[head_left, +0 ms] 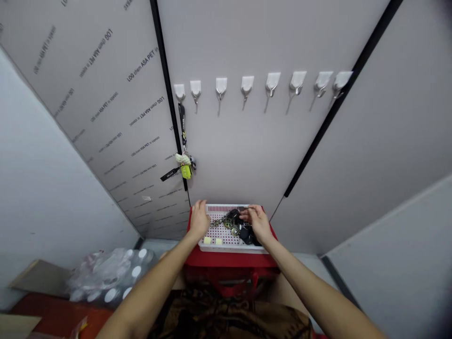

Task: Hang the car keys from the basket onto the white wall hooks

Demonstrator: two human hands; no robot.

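Observation:
A white perforated plastic basket stands in front of me on a red surface. My left hand is closed around the basket's left rim. Inside the basket lies a tangle of keychains with bronze-coloured metal pieces, chain and black parts. My right hand reaches over the basket's right side, its fingers pinching a dark keychain at the top of the pile. Its fingers partly cover that piece. Two small pale yellow pieces lie at the basket's near left corner.
Several white adhesive hooks run in a row across the grey wall panel. From the leftmost hangs a keychain with a black strap and a bright yellow-green piece. Plastic-wrapped bottles stand at lower left. Below the basket is a red bag-like support.

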